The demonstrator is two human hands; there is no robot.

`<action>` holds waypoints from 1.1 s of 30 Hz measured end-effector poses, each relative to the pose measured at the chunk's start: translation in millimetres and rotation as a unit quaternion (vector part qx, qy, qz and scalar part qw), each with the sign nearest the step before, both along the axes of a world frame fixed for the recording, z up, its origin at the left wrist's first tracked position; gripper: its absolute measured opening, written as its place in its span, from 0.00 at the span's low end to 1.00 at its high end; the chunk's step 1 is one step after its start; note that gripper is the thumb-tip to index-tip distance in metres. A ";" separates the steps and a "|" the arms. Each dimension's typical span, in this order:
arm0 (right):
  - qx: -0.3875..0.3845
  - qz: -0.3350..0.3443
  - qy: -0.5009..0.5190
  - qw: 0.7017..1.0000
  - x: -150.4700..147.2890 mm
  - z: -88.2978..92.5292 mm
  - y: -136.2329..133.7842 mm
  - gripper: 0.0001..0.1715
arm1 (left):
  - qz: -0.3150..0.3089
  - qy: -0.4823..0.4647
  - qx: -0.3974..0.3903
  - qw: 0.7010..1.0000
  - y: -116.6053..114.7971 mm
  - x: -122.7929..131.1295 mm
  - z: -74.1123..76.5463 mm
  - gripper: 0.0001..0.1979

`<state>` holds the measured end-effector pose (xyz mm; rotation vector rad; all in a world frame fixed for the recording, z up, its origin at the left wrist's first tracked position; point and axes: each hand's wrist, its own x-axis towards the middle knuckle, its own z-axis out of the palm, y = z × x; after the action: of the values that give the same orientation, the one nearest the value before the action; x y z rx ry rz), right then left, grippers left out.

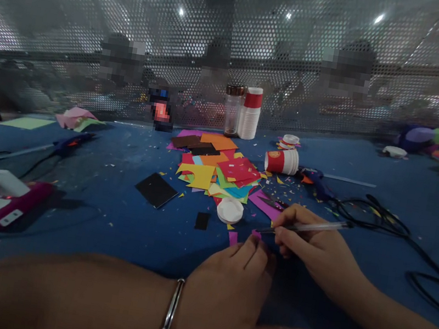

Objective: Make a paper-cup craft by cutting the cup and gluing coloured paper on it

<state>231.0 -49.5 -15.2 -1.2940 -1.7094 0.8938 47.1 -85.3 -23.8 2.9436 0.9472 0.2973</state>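
Observation:
My right hand (304,233) is closed around a clear-barrelled pen (318,226). The pen's tip points down and left at a small purple paper piece (256,235). My left hand (235,273) lies low in the middle, its closed fingertips on that purple piece; my fingers hide most of it. Another purple strip (233,238) sticks out beside those fingers. Just beyond are a white cup lid (230,210), a small black paper piece (201,220) and a purple paper sheet (264,204) with scissors (274,201) on it.
A coloured paper pile (219,167) covers the middle. Behind it stand a glass jar (233,111) and stacked paper cups (250,115). More cups (282,161) lie sideways near a glue gun (316,183) with a black cable. At left are another glue gun (68,144) and a magenta power strip (32,205).

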 end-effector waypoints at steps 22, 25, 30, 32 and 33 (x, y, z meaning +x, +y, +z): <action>0.016 0.004 -0.028 0.999 -0.4 -2.3 0.5 0.04 | 0.005 -0.005 0.002 1.000 -0.7 1.1 0.2 0.37; 0.012 0.003 -0.027 1.000 -0.4 -2.6 1.1 0.05 | 0.007 -0.013 0.012 1.000 -1.3 1.5 -1.2 0.38; -0.002 0.002 -0.023 1.000 -1.0 -1.5 1.2 0.05 | 0.015 0.001 -0.023 1.000 -0.5 3.9 1.9 0.39; -0.010 0.000 -0.021 1.000 -1.6 -0.3 0.7 0.06 | 0.020 0.007 -0.043 0.999 -0.1 4.3 3.9 0.39; -0.014 -0.003 -0.021 1.000 -2.0 0.4 0.3 0.06 | 0.021 0.011 -0.051 0.998 -0.1 4.3 4.8 0.39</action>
<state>228.9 -49.2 -14.8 -1.3428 -1.7305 0.8956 51.4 -85.3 -18.9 2.8432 0.9970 0.2129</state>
